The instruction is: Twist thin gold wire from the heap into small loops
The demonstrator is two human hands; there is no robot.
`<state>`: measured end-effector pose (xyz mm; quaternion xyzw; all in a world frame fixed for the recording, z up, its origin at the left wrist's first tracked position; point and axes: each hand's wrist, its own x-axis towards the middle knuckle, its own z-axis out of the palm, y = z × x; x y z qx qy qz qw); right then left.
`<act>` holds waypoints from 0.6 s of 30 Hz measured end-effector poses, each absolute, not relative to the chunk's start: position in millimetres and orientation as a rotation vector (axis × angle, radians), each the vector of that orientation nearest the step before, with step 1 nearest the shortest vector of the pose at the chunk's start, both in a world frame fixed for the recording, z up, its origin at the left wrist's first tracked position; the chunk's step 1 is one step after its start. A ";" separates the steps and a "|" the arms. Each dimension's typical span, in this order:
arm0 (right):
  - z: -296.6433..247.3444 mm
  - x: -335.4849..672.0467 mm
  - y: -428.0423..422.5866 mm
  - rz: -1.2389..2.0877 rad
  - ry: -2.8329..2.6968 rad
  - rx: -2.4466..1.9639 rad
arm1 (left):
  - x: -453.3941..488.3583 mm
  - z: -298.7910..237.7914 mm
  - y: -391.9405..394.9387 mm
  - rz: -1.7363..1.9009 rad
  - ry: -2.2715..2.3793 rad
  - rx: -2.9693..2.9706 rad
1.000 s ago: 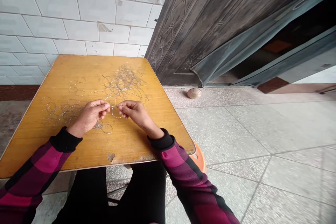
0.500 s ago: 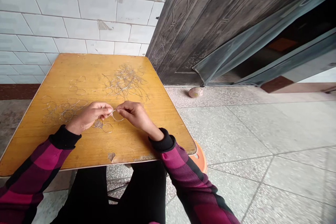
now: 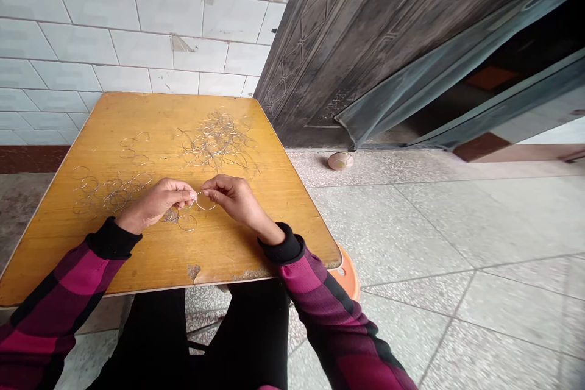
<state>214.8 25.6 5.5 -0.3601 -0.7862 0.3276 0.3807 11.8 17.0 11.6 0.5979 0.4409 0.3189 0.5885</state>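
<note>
Between my hands is a thin, shiny wire loop (image 3: 206, 207), held just above the wooden table (image 3: 219, 250). My left hand (image 3: 167, 200) pinches it at the crossing of its ends. From the other side, my right hand (image 3: 231, 195) grips the wire between thumb and forefinger. Under my left fingers lies a small bunch of coiled wire rings (image 3: 186, 223), partly hidden. Further left, several bent wire rings (image 3: 121, 190) are spread on the tabletop. A tangled heap of wires (image 3: 218, 139) lies beyond my right hand.
A few separate wire rings (image 3: 134, 147) lie toward the table's far left. A white tiled wall (image 3: 141, 6) stands behind the table, with a dark carved door (image 3: 320, 42) to its right. An orange stool (image 3: 348, 274) is by the right corner; a worn ball (image 3: 340, 161) rests on the floor.
The fingers of my two hands have drawn slightly apart, and the wire loop between them has shifted a little. Everything else looks the same.
</note>
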 end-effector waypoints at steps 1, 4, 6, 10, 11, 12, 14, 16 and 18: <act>4.6 214.8 25.9 0.848 -1.982 -0.932 | 12.1 12.2 16.7 0.755 1.036 1.393; 2.4 215.0 26.4 0.865 -1.926 -0.969 | 13.2 13.4 16.0 0.799 1.043 1.378; 0.6 214.8 26.9 0.885 -1.864 -0.993 | 13.9 12.4 16.0 0.835 1.046 1.379; -2.8 213.0 29.3 1.029 -1.625 -1.016 | 14.7 7.2 15.3 0.989 1.134 1.569; -3.0 212.4 30.1 1.100 -1.555 -1.010 | 14.7 6.4 14.4 1.079 1.191 1.697; -2.8 211.9 30.8 1.177 -1.487 -1.000 | 14.6 6.0 13.1 1.178 1.251 1.857; -1.6 211.0 32.1 1.331 -1.371 -0.972 | 14.2 6.6 9.8 1.302 1.328 2.242; -0.5 210.3 33.1 1.463 -1.279 -0.939 | 14.0 8.4 6.5 1.261 1.292 2.600; -0.1 209.6 33.6 1.574 -1.210 -0.909 | 14.3 10.3 4.3 1.128 1.226 2.831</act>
